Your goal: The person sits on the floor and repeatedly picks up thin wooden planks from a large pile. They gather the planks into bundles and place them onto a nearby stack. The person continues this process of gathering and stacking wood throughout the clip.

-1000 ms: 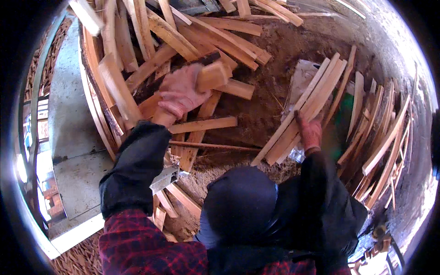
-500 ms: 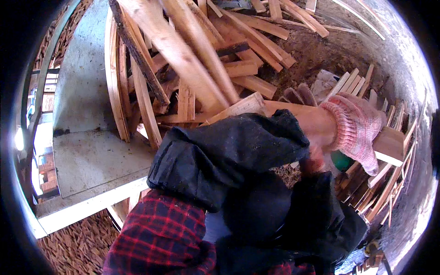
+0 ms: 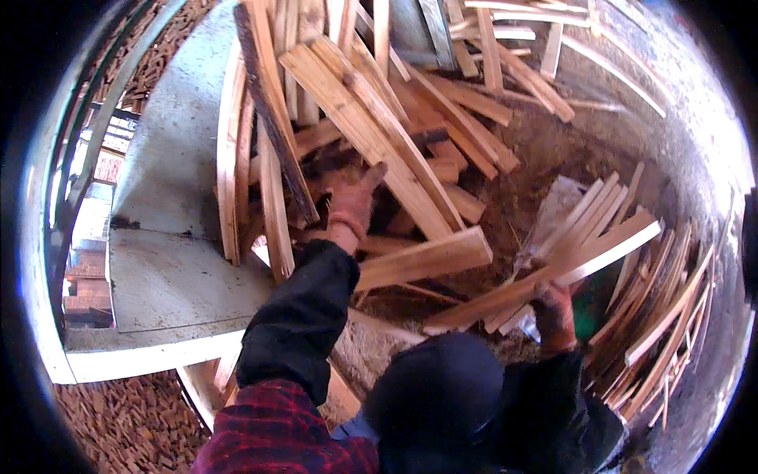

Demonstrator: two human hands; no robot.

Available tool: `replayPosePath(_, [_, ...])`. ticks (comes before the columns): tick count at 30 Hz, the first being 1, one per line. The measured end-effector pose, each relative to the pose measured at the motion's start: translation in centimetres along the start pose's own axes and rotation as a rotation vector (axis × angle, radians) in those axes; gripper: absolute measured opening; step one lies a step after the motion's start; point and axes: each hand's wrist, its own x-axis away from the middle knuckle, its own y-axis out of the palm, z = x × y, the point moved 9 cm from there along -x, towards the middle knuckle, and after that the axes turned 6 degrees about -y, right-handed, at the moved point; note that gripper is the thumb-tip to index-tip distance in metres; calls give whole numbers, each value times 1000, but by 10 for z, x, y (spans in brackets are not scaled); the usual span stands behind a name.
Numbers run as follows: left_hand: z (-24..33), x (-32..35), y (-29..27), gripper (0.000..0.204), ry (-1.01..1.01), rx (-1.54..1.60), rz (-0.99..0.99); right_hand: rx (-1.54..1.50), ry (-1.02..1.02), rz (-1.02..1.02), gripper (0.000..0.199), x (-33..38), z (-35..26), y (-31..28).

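Note:
My right hand (image 3: 555, 312), in a pinkish knit glove, grips a wooden board (image 3: 545, 276) from below. The board slants across the right side, its right end raised. My left hand (image 3: 354, 204), gloved alike, reaches into a heap of split wood. Its thumb is stretched out at the edge of a long pale plank (image 3: 355, 118); the other fingers are partly in shadow and hold nothing I can see. A shorter thick board (image 3: 426, 259) lies just right of my left wrist.
A grey metal sheet (image 3: 181, 284) with a white edge stands at the left. Thin strips are stacked (image 3: 663, 308) along a curved pale wall (image 3: 711, 150) at the right. Brown wood chunks (image 3: 134, 419) cover the lower left. A dark rounded shape (image 3: 438, 387) fills the bottom middle.
My left hand has swung from the far right back to the heap at the left. My right hand, mostly hidden before, now shows with the board in it. The view has shifted slightly.

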Motion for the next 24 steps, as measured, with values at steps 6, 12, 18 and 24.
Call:
replayPosePath(6, [-1, -29, 41, 37, -173, 460, -63, 146, 41, -110, 79, 6, -9, 23])
replayPosePath(12, [-1, -12, 54, 42, -336, 697, -616, -21, 93, -70, 65, 6, 20, -58])
replayPosePath(18, [36, 24, 140, 41, -306, 451, -484, 157, -148, 213, 63, 8, -99, -42])
replayPosePath(24, [74, 94, 270, 49, 93, -152, -851, 291, -149, 418, 57, -10, -159, -53])
